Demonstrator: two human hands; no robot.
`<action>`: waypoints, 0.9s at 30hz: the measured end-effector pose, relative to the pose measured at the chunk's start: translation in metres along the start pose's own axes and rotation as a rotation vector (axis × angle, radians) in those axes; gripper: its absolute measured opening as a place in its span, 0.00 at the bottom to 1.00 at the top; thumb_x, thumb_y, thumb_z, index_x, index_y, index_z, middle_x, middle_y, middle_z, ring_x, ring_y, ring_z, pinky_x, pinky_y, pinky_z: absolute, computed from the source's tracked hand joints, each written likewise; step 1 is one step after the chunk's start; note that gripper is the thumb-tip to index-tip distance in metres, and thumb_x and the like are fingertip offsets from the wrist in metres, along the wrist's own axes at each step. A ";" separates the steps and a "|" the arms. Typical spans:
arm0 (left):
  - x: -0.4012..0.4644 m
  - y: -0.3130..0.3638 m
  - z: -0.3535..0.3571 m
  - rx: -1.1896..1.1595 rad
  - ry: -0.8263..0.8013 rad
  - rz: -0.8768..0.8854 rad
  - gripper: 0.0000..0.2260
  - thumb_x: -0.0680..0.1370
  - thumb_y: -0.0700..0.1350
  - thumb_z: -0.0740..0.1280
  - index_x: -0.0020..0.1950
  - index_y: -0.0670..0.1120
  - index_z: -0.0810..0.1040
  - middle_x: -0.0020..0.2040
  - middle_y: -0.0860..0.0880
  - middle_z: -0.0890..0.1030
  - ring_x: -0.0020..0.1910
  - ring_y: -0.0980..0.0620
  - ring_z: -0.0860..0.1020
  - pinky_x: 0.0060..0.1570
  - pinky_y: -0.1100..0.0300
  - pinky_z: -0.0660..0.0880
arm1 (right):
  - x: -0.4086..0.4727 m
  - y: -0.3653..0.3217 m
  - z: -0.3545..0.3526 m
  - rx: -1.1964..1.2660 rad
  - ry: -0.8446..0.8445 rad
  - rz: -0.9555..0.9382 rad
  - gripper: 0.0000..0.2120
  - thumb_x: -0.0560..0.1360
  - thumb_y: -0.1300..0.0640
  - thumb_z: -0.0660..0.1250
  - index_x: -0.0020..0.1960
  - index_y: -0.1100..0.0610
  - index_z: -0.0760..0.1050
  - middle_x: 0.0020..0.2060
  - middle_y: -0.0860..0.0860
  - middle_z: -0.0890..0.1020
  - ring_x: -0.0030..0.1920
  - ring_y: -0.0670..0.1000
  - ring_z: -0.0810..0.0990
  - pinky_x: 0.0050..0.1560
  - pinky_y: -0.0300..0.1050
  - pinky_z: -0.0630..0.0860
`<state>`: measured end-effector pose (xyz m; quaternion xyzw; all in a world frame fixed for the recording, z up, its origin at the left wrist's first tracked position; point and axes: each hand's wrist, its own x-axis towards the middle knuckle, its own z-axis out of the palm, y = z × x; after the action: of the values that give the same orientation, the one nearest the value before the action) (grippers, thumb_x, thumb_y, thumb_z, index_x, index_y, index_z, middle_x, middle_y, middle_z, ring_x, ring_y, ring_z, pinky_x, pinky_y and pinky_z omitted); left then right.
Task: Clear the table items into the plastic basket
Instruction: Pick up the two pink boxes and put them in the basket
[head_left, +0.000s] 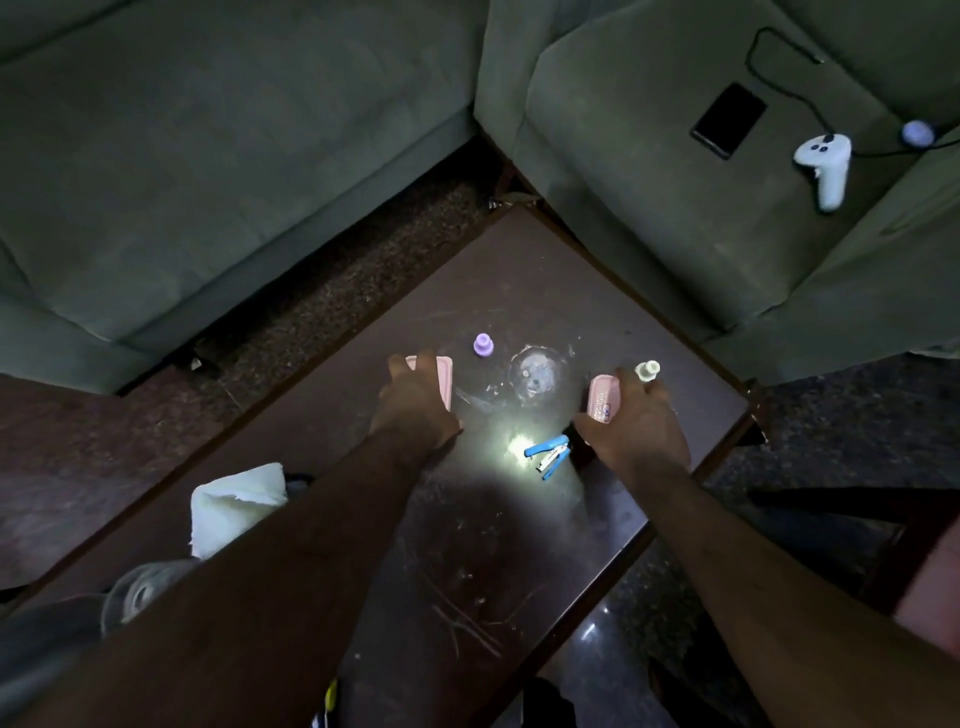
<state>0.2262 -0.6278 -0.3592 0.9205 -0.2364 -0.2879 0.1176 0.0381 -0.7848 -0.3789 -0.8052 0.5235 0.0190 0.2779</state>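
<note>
On the dark wooden table (519, 519) my left hand (415, 400) covers a flat pink case (445, 382) and its fingers curl over the case's far edge. My right hand (636, 415) closes around a second pink case (603, 397) with small print on it. A small white bottle (648, 370) stands just beyond my right fingers. A purple cap (483, 345) sits between the two hands, farther out. A blue stapler (548, 454) lies near my right wrist. No plastic basket shows clearly in view.
A folded white cloth (234, 504) and a greyish round object (140, 592) lie at the table's near left. Green sofas (208, 182) surround the table. On the right sofa lie a black phone (728, 120), a white controller (826, 166) and a cable.
</note>
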 end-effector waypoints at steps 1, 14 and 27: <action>-0.002 -0.001 -0.008 -0.005 -0.001 -0.005 0.45 0.64 0.47 0.80 0.75 0.49 0.59 0.71 0.41 0.60 0.63 0.33 0.73 0.60 0.46 0.73 | -0.001 -0.007 -0.003 -0.002 0.007 0.006 0.33 0.66 0.44 0.73 0.67 0.48 0.67 0.64 0.58 0.71 0.58 0.64 0.76 0.54 0.55 0.75; -0.151 -0.082 -0.244 -0.064 0.257 0.022 0.44 0.59 0.49 0.82 0.71 0.51 0.64 0.65 0.42 0.67 0.62 0.37 0.74 0.60 0.43 0.75 | -0.148 -0.266 -0.058 0.098 -0.105 -0.342 0.31 0.64 0.41 0.72 0.62 0.47 0.67 0.56 0.58 0.72 0.53 0.66 0.79 0.52 0.54 0.75; -0.386 -0.401 -0.310 -0.015 0.470 -0.391 0.44 0.58 0.57 0.81 0.69 0.46 0.68 0.64 0.41 0.74 0.65 0.39 0.70 0.64 0.49 0.67 | -0.439 -0.485 0.080 0.089 -0.371 -0.816 0.31 0.62 0.38 0.73 0.60 0.48 0.69 0.56 0.59 0.73 0.54 0.65 0.78 0.52 0.53 0.75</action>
<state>0.2765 -0.0638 -0.0671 0.9891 -0.0190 -0.0859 0.1183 0.2747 -0.2384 -0.0979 -0.9160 0.1051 0.0293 0.3861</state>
